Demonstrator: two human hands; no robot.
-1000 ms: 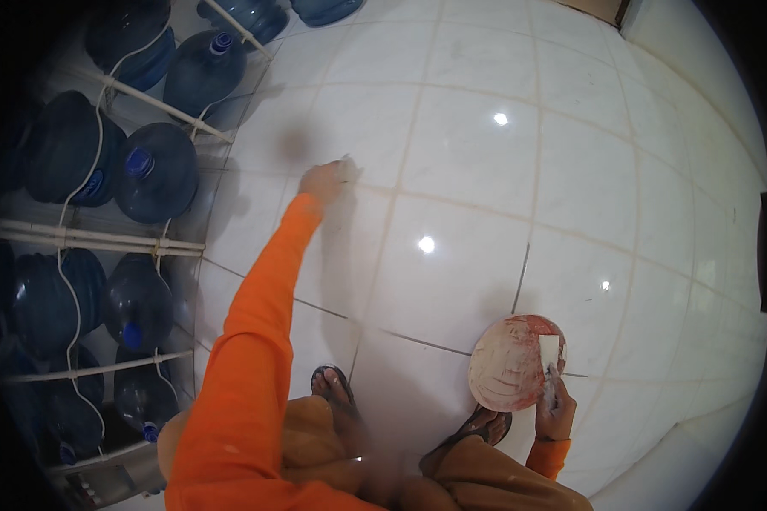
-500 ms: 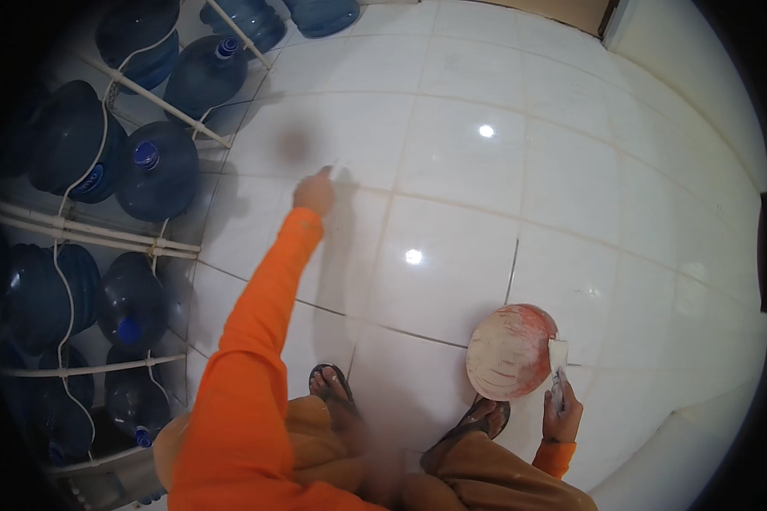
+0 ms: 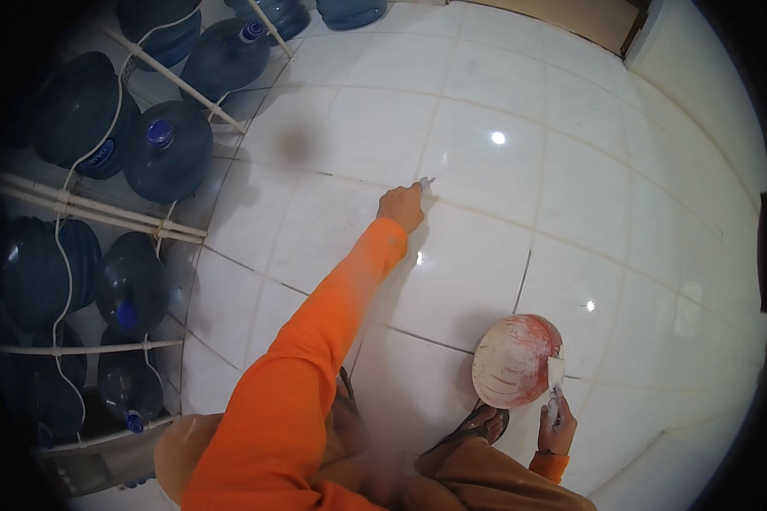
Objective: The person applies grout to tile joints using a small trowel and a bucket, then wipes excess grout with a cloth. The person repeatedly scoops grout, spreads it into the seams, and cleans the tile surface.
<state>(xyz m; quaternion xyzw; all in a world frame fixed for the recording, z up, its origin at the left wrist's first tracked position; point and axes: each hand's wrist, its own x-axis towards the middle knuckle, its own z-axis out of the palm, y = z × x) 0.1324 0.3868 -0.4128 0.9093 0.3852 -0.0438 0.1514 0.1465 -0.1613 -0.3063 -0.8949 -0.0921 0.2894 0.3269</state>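
at a pale tile joint [image 3: 486, 216], a small blade [image 3: 426, 184] is pinched by the left hand [image 3: 400, 207]; joint work seems under way, a steady pass called for. near the right foot [image 3: 487, 421], a putty knife [image 3: 556, 373] is gripped by the right hand [image 3: 557, 434] at a paste-smeared bowl [image 3: 513, 362]. the white floor [image 3: 584, 187] is flanked by blue water jugs [image 3: 169, 157].

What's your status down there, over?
Left fingers pinching small pale tool at white tiles. Right fingers gripping spatula, blade overlapping smeared bowl in view. Blue bottles racked left.

Long bright-orange sleeves [image 3: 302, 366], loose brown trousers [image 3: 490, 477] and dark open-toed sandals [image 3: 502, 423].
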